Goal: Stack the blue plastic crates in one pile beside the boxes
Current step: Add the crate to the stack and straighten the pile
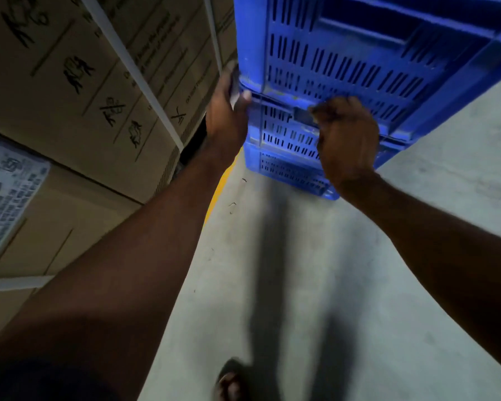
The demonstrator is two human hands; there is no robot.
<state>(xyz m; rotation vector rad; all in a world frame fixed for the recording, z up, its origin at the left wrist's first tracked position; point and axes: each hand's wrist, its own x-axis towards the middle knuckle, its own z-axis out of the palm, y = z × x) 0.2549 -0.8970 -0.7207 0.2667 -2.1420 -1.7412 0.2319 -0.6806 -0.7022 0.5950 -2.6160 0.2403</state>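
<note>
A pile of blue slotted plastic crates stands on the floor ahead of me, right beside the cardboard boxes (78, 82). The top crate (359, 44) fills the upper right of the view and rests on a second crate (287, 131), with a third (289, 172) at the bottom. My left hand (229, 111) grips the near left corner where the top crate meets the one below. My right hand (344, 134) is curled on the front face at that same seam, its fingers hooked at the rim.
Tall stacked cardboard boxes with white straps and a printed label (9, 192) wall off the left. A yellow floor line (223, 183) runs along their base. Grey concrete floor (417, 227) stretches to the right and toward me. My sandalled foot (232, 383) shows at the bottom.
</note>
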